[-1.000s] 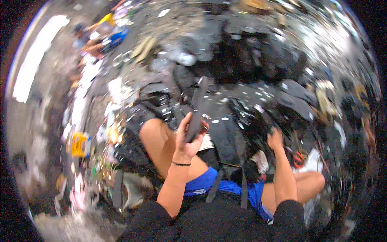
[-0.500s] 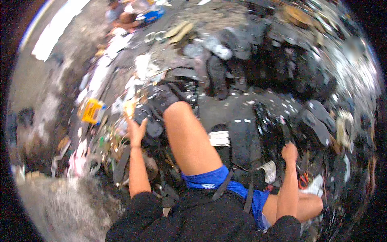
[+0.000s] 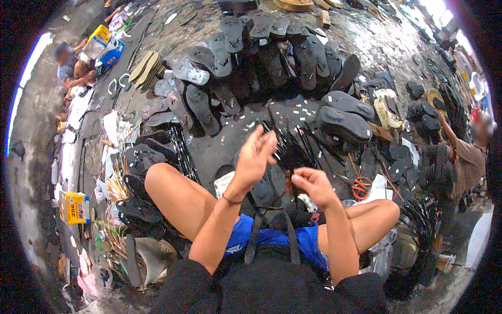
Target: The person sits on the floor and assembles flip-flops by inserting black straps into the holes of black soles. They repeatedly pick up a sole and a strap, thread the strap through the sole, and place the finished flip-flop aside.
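Note:
My left hand (image 3: pixel 255 158) is raised over the floor between my knees, fingers apart and slightly smeared by motion, with nothing visible in it. Close by on its right, my right hand (image 3: pixel 315 186) has thumb and fingertips pinched together. A small dark shape lies against those fingertips, too unclear to name. Just beyond both hands lies a bunch of shiny black strips (image 3: pixel 285 142). Thick black slipper soles (image 3: pixel 342 125) are stacked to the right of the strips. An arc of black and grey slippers (image 3: pixel 206 60) stands and lies on the far side.
Orange-handled scissors (image 3: pixel 361 188) lie by my right knee. More black slippers (image 3: pixel 141 157) are heaped beside my left knee. A yellow box (image 3: pixel 75 208) stands farther left. One person (image 3: pixel 70 70) sits at the far left; another (image 3: pixel 468 157) works at the right among slippers.
My left hand has come from the pile at the left to the middle. My right hand has moved inward from the right, and they are now close together. The view has shifted.

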The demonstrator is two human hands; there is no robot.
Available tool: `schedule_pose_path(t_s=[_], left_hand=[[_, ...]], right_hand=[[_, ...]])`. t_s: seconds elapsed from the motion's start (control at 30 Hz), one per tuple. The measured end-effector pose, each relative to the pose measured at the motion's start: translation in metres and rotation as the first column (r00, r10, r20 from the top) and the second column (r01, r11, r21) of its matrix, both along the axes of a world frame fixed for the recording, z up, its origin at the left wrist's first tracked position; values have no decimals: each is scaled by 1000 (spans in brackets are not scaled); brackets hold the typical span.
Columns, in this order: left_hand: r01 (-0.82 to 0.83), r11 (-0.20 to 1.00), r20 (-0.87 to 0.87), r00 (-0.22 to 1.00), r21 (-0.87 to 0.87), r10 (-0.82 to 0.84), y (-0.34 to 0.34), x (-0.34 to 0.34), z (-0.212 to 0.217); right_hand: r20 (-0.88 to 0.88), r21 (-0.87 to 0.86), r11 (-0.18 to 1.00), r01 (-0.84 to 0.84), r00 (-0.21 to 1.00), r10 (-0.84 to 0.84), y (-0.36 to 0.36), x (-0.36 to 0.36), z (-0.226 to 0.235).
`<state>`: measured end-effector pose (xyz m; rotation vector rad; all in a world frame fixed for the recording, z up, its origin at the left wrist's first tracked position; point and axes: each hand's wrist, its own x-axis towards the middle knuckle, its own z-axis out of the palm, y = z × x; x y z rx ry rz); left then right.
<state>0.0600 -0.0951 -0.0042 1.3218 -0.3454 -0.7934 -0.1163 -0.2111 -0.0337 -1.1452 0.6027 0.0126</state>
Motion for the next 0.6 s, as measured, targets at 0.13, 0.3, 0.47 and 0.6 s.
schedule_pose_path(t_s=[0.13,0.3,0.47,0.6], left_hand=[[-79,990,15,997,-120,82,5,26,10],[-120,987,-90,990,-106,110,32,26,21],[-100,990,-149,985,-104,84,47,23,15],[-92,991,-132,988,-96,79,53,20,8]], right_hand=[[-25,123,992,10,1000,-7,38,-22,31],[32,185,980,73,996,-81,52,-20,36],[15,220,967,131,990,-138,56,-13,37],[51,219,961,169,982,-185,59,-10,39]])
